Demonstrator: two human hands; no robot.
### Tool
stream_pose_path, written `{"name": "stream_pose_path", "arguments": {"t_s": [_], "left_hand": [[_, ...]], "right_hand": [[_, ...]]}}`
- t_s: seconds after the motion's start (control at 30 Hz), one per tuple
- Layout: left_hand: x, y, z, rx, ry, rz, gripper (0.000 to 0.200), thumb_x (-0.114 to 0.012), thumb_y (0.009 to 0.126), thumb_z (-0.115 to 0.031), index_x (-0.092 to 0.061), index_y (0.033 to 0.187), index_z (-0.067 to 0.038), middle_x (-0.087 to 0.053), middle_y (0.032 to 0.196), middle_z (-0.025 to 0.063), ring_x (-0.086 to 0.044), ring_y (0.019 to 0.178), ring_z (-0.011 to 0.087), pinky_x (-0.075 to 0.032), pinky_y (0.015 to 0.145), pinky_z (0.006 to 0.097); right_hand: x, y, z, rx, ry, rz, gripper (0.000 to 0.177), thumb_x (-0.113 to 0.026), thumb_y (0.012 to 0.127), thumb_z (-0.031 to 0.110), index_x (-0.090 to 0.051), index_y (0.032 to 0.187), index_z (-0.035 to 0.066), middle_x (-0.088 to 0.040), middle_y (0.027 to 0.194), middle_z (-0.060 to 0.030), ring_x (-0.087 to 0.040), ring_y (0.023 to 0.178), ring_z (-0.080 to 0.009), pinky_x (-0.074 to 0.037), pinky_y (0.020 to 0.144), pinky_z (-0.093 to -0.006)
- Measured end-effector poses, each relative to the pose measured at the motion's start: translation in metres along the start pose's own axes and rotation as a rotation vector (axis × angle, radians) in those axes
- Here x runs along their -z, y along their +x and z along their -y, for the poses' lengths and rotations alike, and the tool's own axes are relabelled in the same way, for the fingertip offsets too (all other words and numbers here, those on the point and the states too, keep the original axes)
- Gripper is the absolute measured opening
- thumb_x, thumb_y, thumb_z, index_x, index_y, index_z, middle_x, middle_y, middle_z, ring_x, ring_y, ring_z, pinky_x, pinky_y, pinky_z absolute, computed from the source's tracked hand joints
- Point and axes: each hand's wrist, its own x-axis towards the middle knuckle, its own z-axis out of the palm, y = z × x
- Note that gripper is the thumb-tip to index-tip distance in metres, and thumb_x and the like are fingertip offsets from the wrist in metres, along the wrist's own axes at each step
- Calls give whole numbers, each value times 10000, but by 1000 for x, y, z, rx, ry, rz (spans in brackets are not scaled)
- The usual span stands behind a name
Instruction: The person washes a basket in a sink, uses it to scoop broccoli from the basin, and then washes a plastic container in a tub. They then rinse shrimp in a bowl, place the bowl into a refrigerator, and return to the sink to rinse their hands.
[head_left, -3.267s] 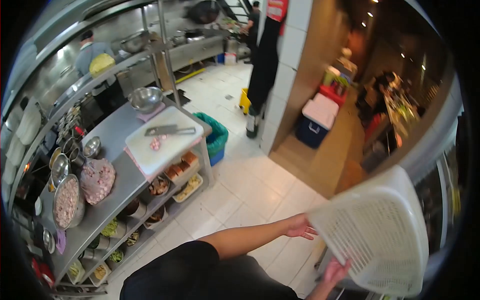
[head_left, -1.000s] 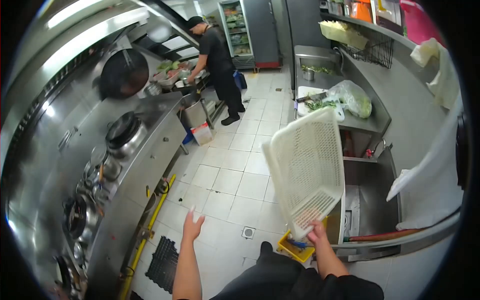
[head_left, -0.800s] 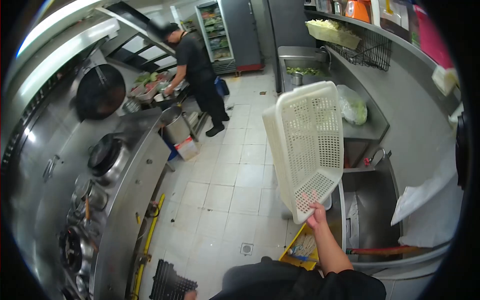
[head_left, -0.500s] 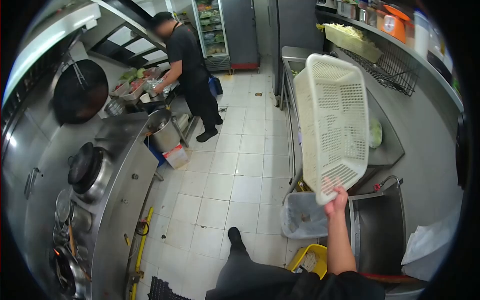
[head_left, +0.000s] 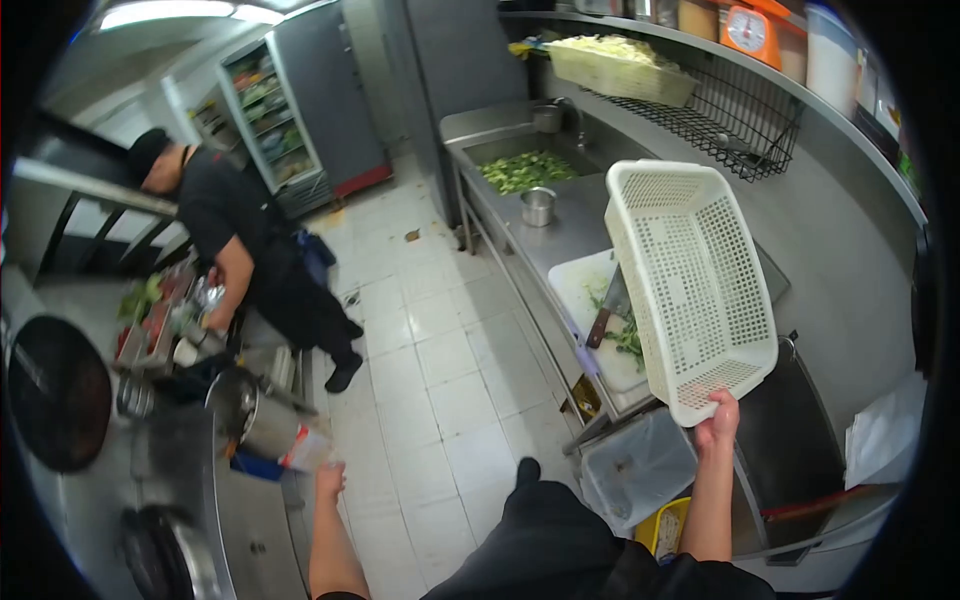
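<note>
A white perforated plastic basket (head_left: 700, 290) hangs tilted from my right hand (head_left: 718, 425), which grips its near, lower rim. The inside of the basket faces me, and nothing lies in it. My left hand (head_left: 330, 479) is raised over the floor at lower left, fingers curled in, with nothing seen in them. Behind the basket, partly covered by it, a white cutting board (head_left: 585, 285) lies on the steel counter. On the board are a knife (head_left: 606, 315) with a brown handle and chopped greens (head_left: 628, 343).
A sink (head_left: 490, 160) holds cut greens, with a metal pot (head_left: 538, 206) beside it. A lined bin (head_left: 635, 470) and a yellow bin (head_left: 663, 525) stand below. A co-worker (head_left: 245, 240) stands at the left counter. A full basket (head_left: 620, 70) sits on the wire rack.
My view has turned and moved forward along the aisle. The basket has shifted right, still in my right hand. My left hand has come into view, and the cutting board with the knife now shows.
</note>
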Motion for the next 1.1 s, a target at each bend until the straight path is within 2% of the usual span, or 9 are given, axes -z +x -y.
{"name": "stream_pose_path", "arguments": {"t_s": [0.13,0.2,0.27,0.33,0.4,0.53,0.67,0.93,1.1], "left_hand": [[-102,86,-88,-205,-24,202,298,-597,830,-207,-540,1086,-66,-600,785,60,-577,636,149,-447,493,283],[-166,107,-86,-194,-26,302,256,-593,837,-179,-557,1067,-72,-606,796,54,-582,659,140,-456,504,291],[-217,70,-119,-33,-158,499,208,-586,838,-139,-576,1030,-61,-627,834,49,-594,687,134,-463,538,280],[-238,70,-139,18,-125,624,199,-582,837,-124,-578,1024,-55,-633,847,47,-598,693,135,-464,554,271],[-257,82,-155,-197,73,740,202,-569,839,-108,-582,1032,-50,-640,880,53,-607,715,147,-466,594,260],[-273,128,-205,-76,-130,633,240,-554,843,-103,-580,1069,-28,-646,904,76,-604,718,153,-473,623,251],[-318,175,-300,-133,-177,661,239,-555,850,-110,-576,1069,-15,-646,908,90,-605,720,152,-483,642,252],[-454,239,-489,-420,-163,1017,261,-570,873,-149,-560,1090,-3,-640,947,111,-609,756,148,-501,686,255],[-528,256,-557,-578,-5,1285,278,-556,894,-183,-548,1104,0,-637,984,115,-611,810,144,-496,719,260]], "right_hand": [[-19,27,-14,135,-147,-169,484,-461,686,-19,-439,1165,-79,-534,1107,-172,-576,964,-304,-497,854,-432],[-25,57,-30,245,-119,-142,476,-473,689,-33,-437,1160,-90,-546,1075,-175,-586,916,-299,-501,823,-415],[-59,71,-51,214,-107,-170,455,-477,696,-40,-440,1146,-94,-551,1050,-166,-580,926,-294,-496,819,-413],[-79,90,-64,37,-75,-184,469,-478,703,-38,-437,1167,-87,-547,1084,-161,-577,938,-293,-489,835,-411],[-98,104,-74,28,-72,-190,508,-475,704,-42,-421,1209,-74,-540,1119,-157,-565,967,-296,-480,856,-416],[-122,119,-84,83,-114,-203,538,-470,706,-44,-396,1238,-68,-534,1127,-158,-542,1006,-299,-470,872,-422],[-149,132,-100,88,-155,-296,529,-469,704,-41,-403,1228,-67,-534,1126,-159,-539,1011,-292,-464,879,-409],[-209,173,-162,332,-166,-527,548,-456,680,-16,-410,1224,-60,-537,1124,-171,-561,986,-317,-484,875,-435],[-243,166,-176,350,-127,-572,550,-477,673,-11,-428,1218,-68,-568,1104,-179,-583,979,-304,-481,886,-401]]}}
